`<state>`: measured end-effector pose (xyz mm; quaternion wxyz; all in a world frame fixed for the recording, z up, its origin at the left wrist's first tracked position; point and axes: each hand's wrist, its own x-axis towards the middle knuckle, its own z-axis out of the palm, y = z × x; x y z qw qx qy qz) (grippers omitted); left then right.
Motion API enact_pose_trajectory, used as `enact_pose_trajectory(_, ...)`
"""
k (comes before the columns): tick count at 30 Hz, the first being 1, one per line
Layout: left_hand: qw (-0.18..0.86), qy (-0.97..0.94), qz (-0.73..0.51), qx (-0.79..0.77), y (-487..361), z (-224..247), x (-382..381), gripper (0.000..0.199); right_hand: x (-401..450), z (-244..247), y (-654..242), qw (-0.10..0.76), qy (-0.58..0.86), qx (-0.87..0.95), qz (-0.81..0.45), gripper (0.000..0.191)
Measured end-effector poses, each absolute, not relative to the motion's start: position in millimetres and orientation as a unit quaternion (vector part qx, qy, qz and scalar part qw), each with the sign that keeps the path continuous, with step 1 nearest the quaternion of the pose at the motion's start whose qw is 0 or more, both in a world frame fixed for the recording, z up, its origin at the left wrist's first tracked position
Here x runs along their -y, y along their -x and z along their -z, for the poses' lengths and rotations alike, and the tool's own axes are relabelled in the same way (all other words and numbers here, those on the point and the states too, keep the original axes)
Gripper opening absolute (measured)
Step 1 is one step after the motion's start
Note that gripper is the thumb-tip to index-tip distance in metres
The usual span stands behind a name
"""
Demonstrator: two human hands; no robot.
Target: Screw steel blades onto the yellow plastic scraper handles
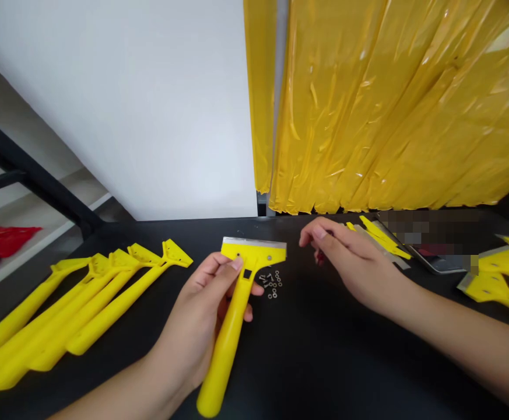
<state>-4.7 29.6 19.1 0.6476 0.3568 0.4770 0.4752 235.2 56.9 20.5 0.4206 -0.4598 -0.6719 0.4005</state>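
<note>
Left hand (204, 303): thumb and fingers pinching one yellow scraper (229, 335) at its neck, above the middle of the black surface (346, 367), blade (254, 241) toward the far edge. Probably light, stiff plastic, smooth enough to slip; best gripped by neck or handle, clear of the thin, likely sharp blade. Right hand (354, 265): fingers curled; contents, if any, cannot be told. Between hands: small metal fasteners (274, 286). Toward left edge: yellow handles (120, 304). Toward right edge: further scrapers (490, 286).
</note>
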Motion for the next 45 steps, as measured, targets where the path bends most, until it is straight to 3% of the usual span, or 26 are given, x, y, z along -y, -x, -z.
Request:
enact_pose_trajectory(6,0.639,-0.359,-0.477,-0.485,6,-13,-35,0.016,-45,-21,-235,0.37,0.438,0.784,-0.238,0.021)
enact_pose_trajectory(10,0.643,-0.363,-0.471,-0.482,5,-13,-34,0.018,-37,-23,-230,0.393,0.361,0.829,-0.166,0.012)
enact_pose_trajectory(22,0.657,-0.359,-0.457,-0.48,6,-12,-32,0.023,-34,-3,-219,0.363,0.303,0.862,-0.183,0.007)
enact_pose_trajectory(32,0.655,-0.353,-0.464,-0.481,7,-11,-32,0.022,-31,-24,-226,0.377,0.306,0.864,-0.131,0.005)
enact_pose_trajectory(45,0.654,-0.353,-0.454,-0.492,7,-10,-32,0.016,-48,-27,-240,0.381,0.369,0.844,-0.079,0.017)
